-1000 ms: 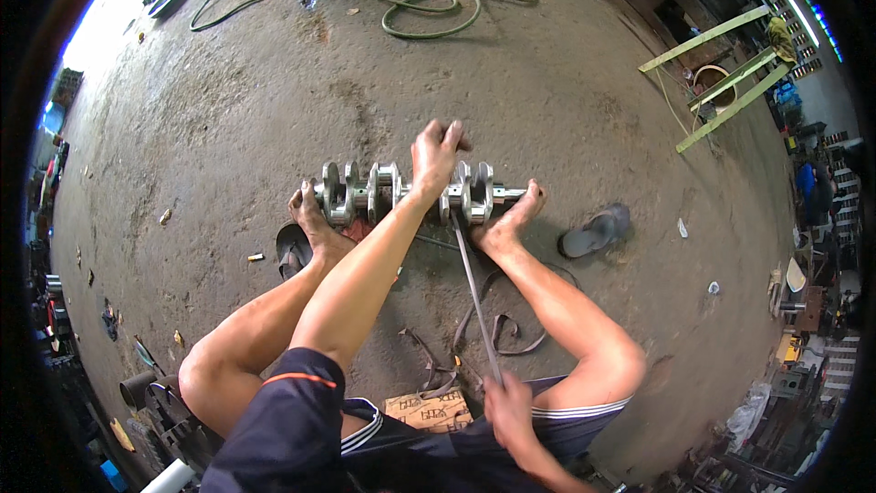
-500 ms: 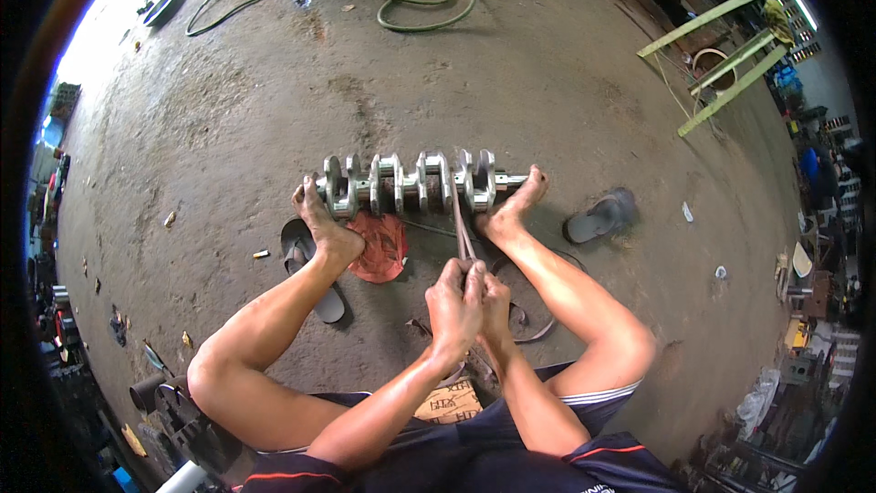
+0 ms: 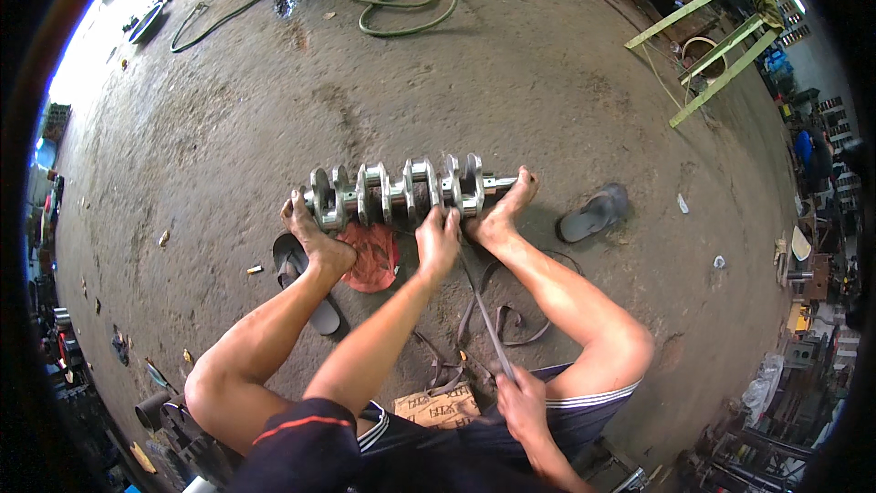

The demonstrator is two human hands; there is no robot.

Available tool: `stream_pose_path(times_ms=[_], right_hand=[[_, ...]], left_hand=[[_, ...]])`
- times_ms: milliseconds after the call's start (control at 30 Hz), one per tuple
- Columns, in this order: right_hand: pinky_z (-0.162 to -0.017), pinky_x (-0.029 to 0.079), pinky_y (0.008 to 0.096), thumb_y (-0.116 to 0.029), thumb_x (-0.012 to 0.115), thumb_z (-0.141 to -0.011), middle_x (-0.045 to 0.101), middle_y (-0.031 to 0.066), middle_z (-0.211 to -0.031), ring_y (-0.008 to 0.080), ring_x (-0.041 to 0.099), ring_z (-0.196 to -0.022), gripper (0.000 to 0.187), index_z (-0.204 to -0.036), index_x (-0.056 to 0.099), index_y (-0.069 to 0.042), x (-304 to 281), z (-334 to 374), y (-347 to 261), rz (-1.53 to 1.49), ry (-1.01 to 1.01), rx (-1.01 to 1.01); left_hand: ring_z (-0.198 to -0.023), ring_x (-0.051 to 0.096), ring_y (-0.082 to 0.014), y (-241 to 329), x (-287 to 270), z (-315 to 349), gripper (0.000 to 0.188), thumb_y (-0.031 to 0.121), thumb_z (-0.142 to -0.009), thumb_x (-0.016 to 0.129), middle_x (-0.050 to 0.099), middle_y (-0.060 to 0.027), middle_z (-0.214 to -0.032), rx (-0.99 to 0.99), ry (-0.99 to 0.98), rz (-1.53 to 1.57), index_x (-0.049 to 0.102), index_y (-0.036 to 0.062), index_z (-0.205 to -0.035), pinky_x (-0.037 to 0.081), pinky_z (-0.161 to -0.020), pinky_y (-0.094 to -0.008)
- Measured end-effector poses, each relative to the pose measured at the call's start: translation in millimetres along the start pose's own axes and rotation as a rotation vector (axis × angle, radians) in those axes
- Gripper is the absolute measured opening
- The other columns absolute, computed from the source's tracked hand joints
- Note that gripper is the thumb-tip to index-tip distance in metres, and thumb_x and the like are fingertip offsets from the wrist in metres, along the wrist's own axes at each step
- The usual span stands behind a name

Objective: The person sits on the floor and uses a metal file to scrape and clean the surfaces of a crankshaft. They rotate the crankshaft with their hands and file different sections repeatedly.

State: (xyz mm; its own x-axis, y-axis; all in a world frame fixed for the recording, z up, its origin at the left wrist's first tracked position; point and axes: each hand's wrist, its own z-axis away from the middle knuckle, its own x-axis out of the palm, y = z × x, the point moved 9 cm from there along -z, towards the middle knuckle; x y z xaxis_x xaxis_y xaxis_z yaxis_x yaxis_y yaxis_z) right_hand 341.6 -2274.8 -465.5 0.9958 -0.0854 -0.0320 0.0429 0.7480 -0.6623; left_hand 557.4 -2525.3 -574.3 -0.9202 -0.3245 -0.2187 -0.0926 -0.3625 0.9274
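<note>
A shiny metal crankshaft (image 3: 392,196) lies crosswise on the floor, braced between my two bare feet. A long narrow dark strip (image 3: 486,310) runs back from the crankshaft's right part toward my body, drawn taut. Close against the near side of the crankshaft, my left hand (image 3: 438,246) is closed on the strip's far portion; its fingertips are partly hidden. Drawn back by my right thigh, my right hand (image 3: 522,406) is closed round the strip's near portion. Slack dark strap loops (image 3: 520,333) lie on the floor between my legs.
A crumpled red cloth or bag (image 3: 370,260) lies by my left foot. Sandals (image 3: 593,213) rest beside each foot. Printed cardboard (image 3: 438,406) lies under me. A green hose (image 3: 392,32) curls ahead; a pale green frame (image 3: 721,55) stands far right. Machine parts line both sides.
My hands were together in front of the crankshaft, holding the strip. Now my left hand is forward against the crankshaft, and my right hand is back by my thigh.
</note>
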Motion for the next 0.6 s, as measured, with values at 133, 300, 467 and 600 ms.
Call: stream_pose_path(times_ms=[133, 300, 467, 600], right_hand=[[-0.044, 0.030, 0.0213, -0.015, 0.060, -0.093, 0.048, -0.0026, -0.061, 0.0031, 0.039, -0.051, 0.017, -0.101, 0.065, -0.001, -6, -5, -4, 0.296, 0.005, -0.083], [-0.035, 0.028, 0.0265, -0.024, 0.057, -0.095, 0.042, -0.0033, -0.055, 0.0059, 0.034, -0.039, 0.019, -0.090, 0.061, -0.006, 81, -164, -41, 0.001, -0.207, -0.140], [-0.044, 0.035, 0.0254, -0.019, 0.053, -0.096, 0.046, -0.0033, -0.059, 0.0045, 0.041, -0.050, 0.019, -0.088, 0.062, -0.005, 98, -202, -45, -0.300, -0.223, -0.264], [-0.052, 0.039, 0.0264, -0.016, 0.052, -0.095, 0.052, -0.0008, -0.065, 0.0054, 0.046, -0.060, 0.020, -0.089, 0.063, -0.001, 81, -153, -46, -0.208, -0.189, -0.399]], left_hand=[[-0.061, 0.053, -0.0095, 142, -31, -57, 0.032, 0.028, -0.096, 0.059, 0.064, -0.0084, -0.066, 0.322, -0.008, 0.079, 0.057, -0.0015, -0.084, 0.045, -0.056, -0.0307], [-0.060, 0.053, -0.0081, 225, -56, 47, 0.027, 0.021, -0.097, 0.058, 0.063, -0.0073, -0.063, 0.406, -0.027, 0.093, 0.058, -0.0004, -0.081, 0.045, -0.054, -0.0279], [-0.059, 0.050, -0.0056, 121, -31, 161, 0.021, 0.019, -0.096, 0.061, 0.056, 0.0016, -0.067, 0.005, -0.149, 0.255, 0.060, -0.0007, -0.089, 0.042, -0.051, -0.0232], [-0.056, 0.050, -0.0075, 86, -25, 149, 0.026, 0.022, -0.097, 0.059, 0.056, -0.0037, -0.060, 0.096, 0.017, -0.048, 0.061, -0.0017, -0.088, 0.042, -0.050, -0.0279]])
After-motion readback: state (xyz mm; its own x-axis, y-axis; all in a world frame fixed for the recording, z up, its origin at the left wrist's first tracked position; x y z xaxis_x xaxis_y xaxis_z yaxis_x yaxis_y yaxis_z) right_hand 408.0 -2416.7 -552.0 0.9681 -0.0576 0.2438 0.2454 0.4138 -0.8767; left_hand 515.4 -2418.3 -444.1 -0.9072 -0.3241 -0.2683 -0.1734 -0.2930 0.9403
